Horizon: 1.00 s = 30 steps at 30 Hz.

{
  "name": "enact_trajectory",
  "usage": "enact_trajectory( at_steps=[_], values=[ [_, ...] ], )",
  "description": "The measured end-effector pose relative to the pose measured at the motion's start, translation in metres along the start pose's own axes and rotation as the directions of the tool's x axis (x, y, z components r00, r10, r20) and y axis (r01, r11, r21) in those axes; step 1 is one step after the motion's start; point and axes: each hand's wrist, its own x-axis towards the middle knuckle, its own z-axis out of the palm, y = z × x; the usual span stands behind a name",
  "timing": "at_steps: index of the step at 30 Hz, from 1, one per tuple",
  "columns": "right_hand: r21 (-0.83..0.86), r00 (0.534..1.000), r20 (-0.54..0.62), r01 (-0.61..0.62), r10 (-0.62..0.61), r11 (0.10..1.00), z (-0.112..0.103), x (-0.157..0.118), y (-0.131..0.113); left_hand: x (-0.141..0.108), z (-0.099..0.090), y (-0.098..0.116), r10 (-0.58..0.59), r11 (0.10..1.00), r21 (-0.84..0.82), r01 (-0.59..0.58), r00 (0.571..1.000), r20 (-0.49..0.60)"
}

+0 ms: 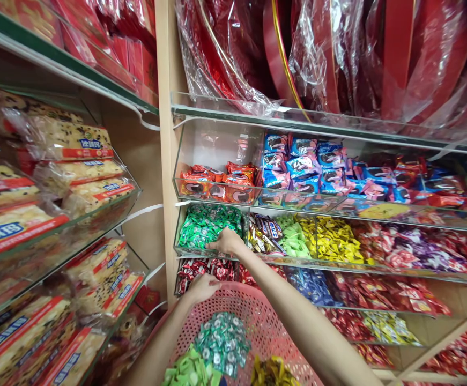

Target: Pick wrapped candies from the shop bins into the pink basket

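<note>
Green wrapped candies [209, 220] fill a clear bin at the left of the middle shelf. My right hand [228, 241] is at that bin's front edge, fingers pointing left over the candies; whether anything is between its fingers is hidden. A pink perforated basket [265, 305] hangs below the shelf, with my left hand [204, 288] closed on its far rim. Inside the basket are a pile of teal-green candies [223, 340], light green packets [193, 369] and yellow-brown packets [273, 371].
Packaged pastries [76, 139] stand on glass shelves at the left. Blue cookie packs [305, 161] lie on the shelf above, yellow candies [333, 238] and red-purple ones to the right. Large red plastic-wrapped items [338, 59] fill the top. A wooden post [167, 161] separates the shelves.
</note>
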Motion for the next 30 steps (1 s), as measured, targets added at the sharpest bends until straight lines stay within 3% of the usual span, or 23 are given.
enact_trajectory(
  at_steps=[5,12,20,30],
  values=[
    [0.064,1.0,-0.006,0.02,-0.02,0.998,0.001,0.002,0.004,0.0,-0.001,0.0,0.001,1.0,0.011,-0.001,1.0,-0.005],
    [0.311,0.998,-0.007,0.061,-0.062,0.948,0.002,0.004,0.016,-0.003,-0.003,0.004,-0.009,0.999,0.037,0.009,1.0,-0.011],
    [0.24,0.997,-0.072,0.056,-0.039,0.969,0.003,0.004,0.025,-0.003,-0.004,0.007,0.0,0.997,0.071,0.001,1.0,-0.022],
    [0.314,0.99,-0.097,0.131,-0.105,0.941,0.008,0.007,0.03,-0.003,-0.004,0.006,-0.02,0.999,0.029,0.02,1.0,-0.005]
  ],
)
